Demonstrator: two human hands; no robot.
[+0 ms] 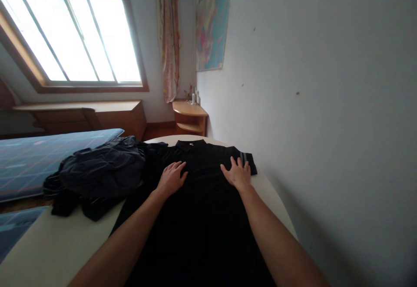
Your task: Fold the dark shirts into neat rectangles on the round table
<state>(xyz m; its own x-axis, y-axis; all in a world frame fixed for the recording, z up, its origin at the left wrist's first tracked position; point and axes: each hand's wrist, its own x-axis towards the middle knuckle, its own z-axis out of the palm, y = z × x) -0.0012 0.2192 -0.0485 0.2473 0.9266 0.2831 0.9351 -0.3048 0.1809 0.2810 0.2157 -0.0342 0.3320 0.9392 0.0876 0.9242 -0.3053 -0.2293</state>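
Both the left hand (171,177) and right hand (238,176) lay open on the black shirt (199,209), apparently smoothing it; the next move seemingly called for light outward strokes.

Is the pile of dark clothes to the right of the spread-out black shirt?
No, the pile of dark clothes lies to the left of the black shirt, on the side of the left hand.
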